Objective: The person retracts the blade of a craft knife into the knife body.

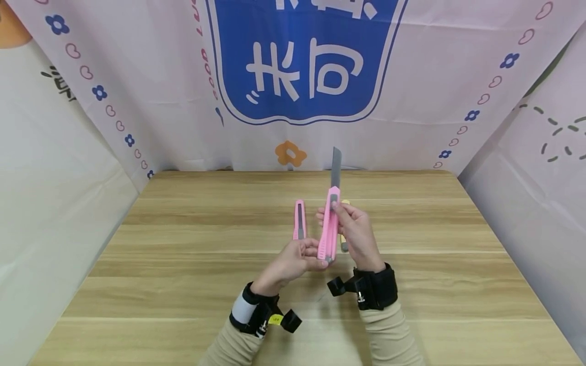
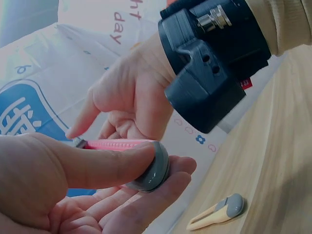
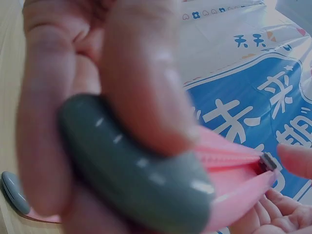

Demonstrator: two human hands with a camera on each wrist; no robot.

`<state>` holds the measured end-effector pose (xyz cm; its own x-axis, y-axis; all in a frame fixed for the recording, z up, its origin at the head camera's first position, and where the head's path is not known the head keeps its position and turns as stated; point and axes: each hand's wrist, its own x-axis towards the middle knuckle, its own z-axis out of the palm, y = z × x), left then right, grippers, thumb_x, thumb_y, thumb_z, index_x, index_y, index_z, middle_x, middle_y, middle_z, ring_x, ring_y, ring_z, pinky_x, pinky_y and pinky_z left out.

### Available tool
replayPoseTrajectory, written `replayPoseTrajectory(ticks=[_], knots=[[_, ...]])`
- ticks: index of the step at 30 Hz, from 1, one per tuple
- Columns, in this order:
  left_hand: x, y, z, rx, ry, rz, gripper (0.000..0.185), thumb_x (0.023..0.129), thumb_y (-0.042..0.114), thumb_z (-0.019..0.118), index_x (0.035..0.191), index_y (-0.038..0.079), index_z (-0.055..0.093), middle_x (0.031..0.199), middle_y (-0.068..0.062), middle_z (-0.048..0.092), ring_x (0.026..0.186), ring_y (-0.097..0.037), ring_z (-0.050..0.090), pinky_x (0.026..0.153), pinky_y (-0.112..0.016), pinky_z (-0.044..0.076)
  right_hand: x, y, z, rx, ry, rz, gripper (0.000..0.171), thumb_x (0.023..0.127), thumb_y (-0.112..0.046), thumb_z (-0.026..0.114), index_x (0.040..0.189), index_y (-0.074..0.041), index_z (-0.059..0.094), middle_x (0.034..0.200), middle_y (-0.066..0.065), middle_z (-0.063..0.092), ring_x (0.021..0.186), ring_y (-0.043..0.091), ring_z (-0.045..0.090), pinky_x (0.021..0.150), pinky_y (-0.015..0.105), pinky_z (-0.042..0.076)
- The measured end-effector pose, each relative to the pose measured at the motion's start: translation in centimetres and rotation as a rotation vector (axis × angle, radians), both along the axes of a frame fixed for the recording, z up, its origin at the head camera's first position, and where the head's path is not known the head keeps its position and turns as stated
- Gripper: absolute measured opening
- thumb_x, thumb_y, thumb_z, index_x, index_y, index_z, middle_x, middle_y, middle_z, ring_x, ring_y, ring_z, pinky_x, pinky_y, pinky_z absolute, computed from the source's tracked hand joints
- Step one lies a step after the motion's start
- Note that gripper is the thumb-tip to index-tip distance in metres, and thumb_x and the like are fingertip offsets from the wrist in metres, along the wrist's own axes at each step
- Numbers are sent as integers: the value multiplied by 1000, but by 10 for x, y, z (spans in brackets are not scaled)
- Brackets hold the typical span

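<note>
A pink utility knife (image 1: 327, 231) is held up above the table between both hands, its long grey blade (image 1: 336, 168) extended toward the back. My left hand (image 1: 293, 260) pinches the grey end cap (image 2: 155, 170) between thumb and fingers. Around the upper body curls my right hand (image 1: 360, 236), its thumb at the grey slider (image 3: 267, 163). Left of the held knife lies a second pink utility knife (image 1: 299, 218), its lower end hidden behind my left hand. A yellow utility knife (image 2: 217, 213) rests on the table, partly covered by my right hand in the head view.
The wooden table (image 1: 183, 284) reaches back to a white printed curtain (image 1: 183, 127) with a blue sign. Similar cloth hangs at both sides. Each wrist carries a black strap with a camera mount (image 1: 377, 288).
</note>
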<state>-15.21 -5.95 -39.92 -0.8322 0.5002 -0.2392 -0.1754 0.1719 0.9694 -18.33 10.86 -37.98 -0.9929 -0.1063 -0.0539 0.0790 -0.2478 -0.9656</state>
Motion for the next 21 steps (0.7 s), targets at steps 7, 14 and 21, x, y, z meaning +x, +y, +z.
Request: replayPoseTrajectory(ticks=[7,14,21], knots=[[-1,-1,-2,-16,-22,-39,36,87,-2,62,122,-7,55,114,-25,69,96,-17,71,90,-29,59,0,-1,2,-5,-32,-34,48,99,-33,53,128,5,53,87,-9,77,86,7,74,82,28,61],[-2,-1,-4,-12,-25,-69,35,87,-4,62,121,-8,55,111,-27,69,86,-8,69,86,-27,60,-3,-1,0,31,-63,-78,49,99,-37,51,122,5,58,81,-8,77,79,8,75,83,38,61],[-1,-1,-3,-29,-16,-77,35,87,-4,62,121,-9,55,110,-28,69,89,-13,70,86,-29,60,-3,-4,-1,44,-62,-151,45,97,-42,52,101,1,67,72,-7,76,73,10,75,81,40,60]])
